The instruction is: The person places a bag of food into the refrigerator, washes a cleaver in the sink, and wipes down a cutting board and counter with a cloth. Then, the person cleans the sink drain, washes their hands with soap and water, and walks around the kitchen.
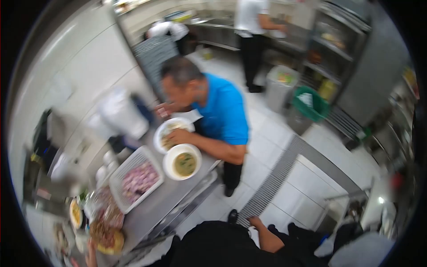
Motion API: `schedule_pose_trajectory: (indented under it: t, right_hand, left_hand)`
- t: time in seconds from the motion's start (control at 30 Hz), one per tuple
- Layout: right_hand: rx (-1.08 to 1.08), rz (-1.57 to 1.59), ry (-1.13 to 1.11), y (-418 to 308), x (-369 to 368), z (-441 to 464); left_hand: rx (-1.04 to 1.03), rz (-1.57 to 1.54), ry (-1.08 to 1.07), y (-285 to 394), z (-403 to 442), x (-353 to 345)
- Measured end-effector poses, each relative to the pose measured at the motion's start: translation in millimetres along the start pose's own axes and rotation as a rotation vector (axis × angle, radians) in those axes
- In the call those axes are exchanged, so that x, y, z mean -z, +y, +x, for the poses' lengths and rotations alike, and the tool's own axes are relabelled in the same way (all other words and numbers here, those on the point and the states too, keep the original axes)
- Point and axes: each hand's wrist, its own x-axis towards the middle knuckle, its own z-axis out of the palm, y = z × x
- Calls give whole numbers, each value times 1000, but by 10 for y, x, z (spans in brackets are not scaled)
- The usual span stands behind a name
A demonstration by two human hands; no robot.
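Note:
At the lower left, my left hand point(92, 246) is beside a pile of brown shredded food, perhaps meat point(106, 236), on a round yellow base. Its fingers are mostly hidden, so its grip is unclear. My right hand point(255, 221) hangs low near my dark clothing, above the floor drain grate point(267, 191). Its fingers look loosely apart, with nothing visible in them. On the metal table point(153, 216), a white basket point(116, 187) holds chopped purple-and-white pieces, perhaps onion point(140, 179). A clear plastic bag point(100, 200) lies between the basket and the shredded food.
Across the table corner, a person in blue point(224, 111) leans over a white plate point(159, 133) and a bowl of soup point(185, 164). Two other people are at the back counter. A green-lined bin point(311, 104), a grey bin point(275, 89) and metal shelves point(331, 44) stand back right.

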Motion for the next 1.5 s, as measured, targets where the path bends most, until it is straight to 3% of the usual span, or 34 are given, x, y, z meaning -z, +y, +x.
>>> schedule_pose_trajectory:
  t: [0.03, 0.07, 0.1, 0.13, 0.17, 0.23, 0.43, 0.57, 0.73, 0.8, 0.83, 0.87, 0.93, 0.97, 1.0, 1.03, 1.07, 1.23, 1.3, 1.37, 1.5]
  right_hand:
    - [262, -293, -40, 96, 23, -98]
    - [580, -799, -5, 329, -21, -5]
    - [296, -680, -43, -80, 177, -587]
    - [240, -844, -168, 177, 123, -444]
    - [251, -895, -253, 185, 200, -617]
    - [232, -812, -347, 1306, -107, -99]
    - [103, -832, -646, 869, 264, -527]
    - [105, -878, -781, 605, 429, -356]
    - [123, -919, -951, 220, 638, -2]
    - [136, -921, -1007, 4, 685, 173]
    - [144, -937, -1001, -176, 650, 190]
    - [86, -915, -853, -428, 619, 195]
    - [-21, -851, -550, -970, 531, 228]
    - [-7, -854, -534, -1254, 486, 209]
    - [232, -824, -592, -1643, 447, -14]
    - [470, -790, -647, -1982, 349, -231]
    - [582, -781, -583, -2206, 182, -374]
    - [1159, -399, -273, -3325, -793, -1894]
    - [1243, -349, -207, -3672, -1147, -2381]
    - [1518, -325, -22, -3864, -1492, -2565]
    - [1509, -360, 159, -4012, -2004, -2777]
  left_hand:
    - [-8, 103, 68, -174, -150, 43]
    - [-93, 224, 106, -154, -154, 2]
    - [-87, 306, 75, -174, -212, -46]
    - [-36, 243, 41, -187, -265, -103]
    - [-79, 271, -51, -228, -255, -119]
    - [-32, 170, -382, -267, -291, -98]
    - [133, 11, -658, 166, -569, -76]
    - [181, -220, -752, 1199, -477, -221]
    - [145, -714, -956, 3373, 342, -215]
    - [129, -738, -997, 3539, 756, -128]
    - [133, -726, -941, 3420, 965, -155]
    - [97, -771, -843, 3287, 1178, -165]
    - [477, -1109, -526, 3100, 1546, 308]
    - [598, -1106, -399, 3100, 1729, 526]
    - [622, -1212, -420, 3005, 1913, 818]
    - [537, -1192, -242, 2974, 2024, 1011]
    - [488, -1132, 15, 2956, 2084, 1224]
    - [384, -919, 380, 2772, 1946, 1570]
    - [398, -899, 393, 2612, 1848, 1545]
    - [424, -858, 374, 2408, 1819, 1401]
    - [414, -790, 292, 2089, 1875, 1123]
